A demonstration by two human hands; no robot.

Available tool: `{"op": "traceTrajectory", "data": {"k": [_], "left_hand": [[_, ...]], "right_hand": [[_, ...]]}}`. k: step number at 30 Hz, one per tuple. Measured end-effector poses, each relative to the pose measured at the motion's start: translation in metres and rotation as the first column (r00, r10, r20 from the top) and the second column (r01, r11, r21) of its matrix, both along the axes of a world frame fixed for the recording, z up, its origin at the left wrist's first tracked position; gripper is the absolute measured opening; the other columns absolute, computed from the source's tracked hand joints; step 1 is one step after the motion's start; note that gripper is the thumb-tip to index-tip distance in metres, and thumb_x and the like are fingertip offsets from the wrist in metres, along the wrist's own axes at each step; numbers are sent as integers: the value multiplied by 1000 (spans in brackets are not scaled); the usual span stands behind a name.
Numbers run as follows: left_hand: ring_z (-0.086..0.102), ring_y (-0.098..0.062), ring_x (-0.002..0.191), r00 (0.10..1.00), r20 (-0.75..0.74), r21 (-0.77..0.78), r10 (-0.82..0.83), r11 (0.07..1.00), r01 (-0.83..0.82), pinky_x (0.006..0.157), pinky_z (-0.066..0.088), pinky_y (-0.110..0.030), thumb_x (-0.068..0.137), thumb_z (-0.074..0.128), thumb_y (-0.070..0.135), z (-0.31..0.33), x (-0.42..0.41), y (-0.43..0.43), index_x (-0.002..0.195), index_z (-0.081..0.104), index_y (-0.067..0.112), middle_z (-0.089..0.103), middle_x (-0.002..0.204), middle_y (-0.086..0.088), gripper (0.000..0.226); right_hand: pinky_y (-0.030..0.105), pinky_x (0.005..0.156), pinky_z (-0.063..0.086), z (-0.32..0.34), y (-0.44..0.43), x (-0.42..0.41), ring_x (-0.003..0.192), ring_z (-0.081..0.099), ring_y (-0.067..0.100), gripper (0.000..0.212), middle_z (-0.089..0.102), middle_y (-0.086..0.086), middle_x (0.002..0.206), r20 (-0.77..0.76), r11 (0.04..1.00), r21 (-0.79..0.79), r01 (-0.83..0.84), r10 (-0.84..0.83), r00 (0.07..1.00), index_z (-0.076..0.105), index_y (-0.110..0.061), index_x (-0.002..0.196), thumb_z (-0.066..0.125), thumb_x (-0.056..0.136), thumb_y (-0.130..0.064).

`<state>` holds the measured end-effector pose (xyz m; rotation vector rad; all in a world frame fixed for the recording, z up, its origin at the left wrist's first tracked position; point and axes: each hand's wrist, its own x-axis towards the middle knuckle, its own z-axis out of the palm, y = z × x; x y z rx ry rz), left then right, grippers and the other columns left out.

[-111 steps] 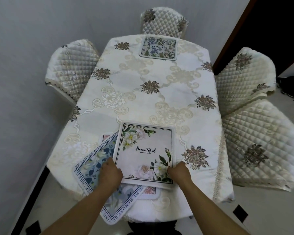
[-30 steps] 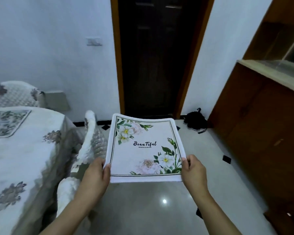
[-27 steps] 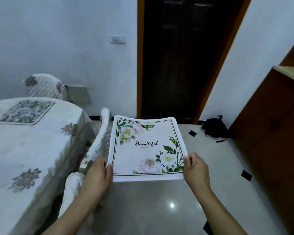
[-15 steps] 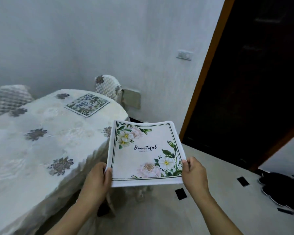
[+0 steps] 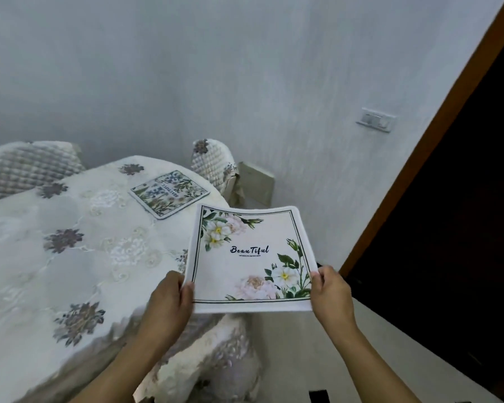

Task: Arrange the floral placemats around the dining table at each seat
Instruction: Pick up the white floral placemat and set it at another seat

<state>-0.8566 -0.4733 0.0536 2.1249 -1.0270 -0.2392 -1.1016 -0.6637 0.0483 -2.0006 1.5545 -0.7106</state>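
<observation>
I hold a white floral placemat (image 5: pixel 249 258) with the word "BeauTiful" flat in the air, just past the right edge of the dining table (image 5: pixel 70 257). My left hand (image 5: pixel 169 303) grips its near left corner and my right hand (image 5: pixel 332 298) grips its near right corner. A second placemat (image 5: pixel 169 193), with blue and green flowers, lies on the table's far end in front of a quilted chair (image 5: pixel 213 161).
A quilted chair (image 5: pixel 213 356) stands directly below the held mat, pushed against the table. Another quilted chair (image 5: pixel 26 170) sits at the far left. A grey wall with a switch (image 5: pixel 376 120) is ahead; a dark doorway (image 5: pixel 448 228) opens on the right.
I lifted the white mat off the pile at the table's near end and carried it round the right side. My view swung from the doorway back left toward the table.
</observation>
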Motion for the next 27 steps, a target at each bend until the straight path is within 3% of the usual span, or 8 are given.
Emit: {"op": "traceTrajectory", "data": {"k": [6, 9, 11, 15, 19, 24, 27], "left_hand": [[47, -15, 58, 943, 12, 54, 334, 941, -334, 49, 29, -30, 96, 50, 24, -11, 20, -23, 77, 44, 13, 50, 65, -4, 23], [44, -13, 58, 876, 18, 88, 483, 872, -482, 48, 26, -30, 96, 51, 24, -16, 23, -22, 74, 42, 16, 47, 63, -1, 25], [44, -14, 59, 833, 29, 90, 552, 829, -553, 49, 26, -31, 96, 51, 24, -18, 26, -18, 74, 41, 18, 47, 65, -1, 24], [54, -26, 72, 748, -6, 90, 664, 745, -661, 62, 44, -40, 96, 48, 22, -25, 42, -2, 87, 48, 12, 57, 80, -9, 13], [53, -24, 72, 707, -35, 70, 707, 707, -703, 61, 39, -36, 96, 49, 20, -38, 69, 6, 85, 48, 15, 57, 80, -6, 12], [53, -24, 73, 702, -67, 97, 709, 705, -702, 62, 43, -36, 97, 47, 24, -62, 119, 10, 87, 49, 15, 55, 80, -6, 14], [50, -21, 68, 701, -94, 104, 707, 707, -700, 58, 36, -34, 97, 48, 23, -77, 148, 12, 81, 46, 16, 52, 74, -5, 18]], "right_hand": [[32, 57, 35, -18, -92, 91, 70, 54, 25, 23, 59, 6, 73, 49, 940, 36, -340, 338, 940, 53, -11, 77, 50, 97, -22], [31, 51, 28, -22, -115, 137, 63, 49, 22, 27, 52, -1, 65, 28, 871, 24, -492, 491, 871, 46, -18, 70, 50, 97, -20], [31, 55, 30, -23, -121, 166, 62, 49, 23, 27, 50, -3, 63, 17, 829, 47, -557, 557, 830, 47, -20, 71, 51, 97, -20], [31, 57, 30, -31, -118, 227, 63, 48, 24, 23, 48, -4, 62, 8, 724, 42, -689, 689, 725, 49, -16, 75, 51, 97, -19], [32, 59, 32, -42, -110, 275, 66, 51, 25, 21, 55, 2, 68, 8, 675, 47, -736, 737, 676, 52, -13, 78, 50, 98, -20], [34, 61, 35, -66, -103, 325, 70, 53, 30, 22, 60, 11, 74, -14, 683, 80, -726, 729, 684, 55, -6, 81, 50, 98, -18], [35, 62, 37, -85, -98, 351, 71, 53, 31, 23, 58, 13, 75, -30, 685, 98, -722, 727, 686, 54, -4, 81, 49, 99, -18]]}}
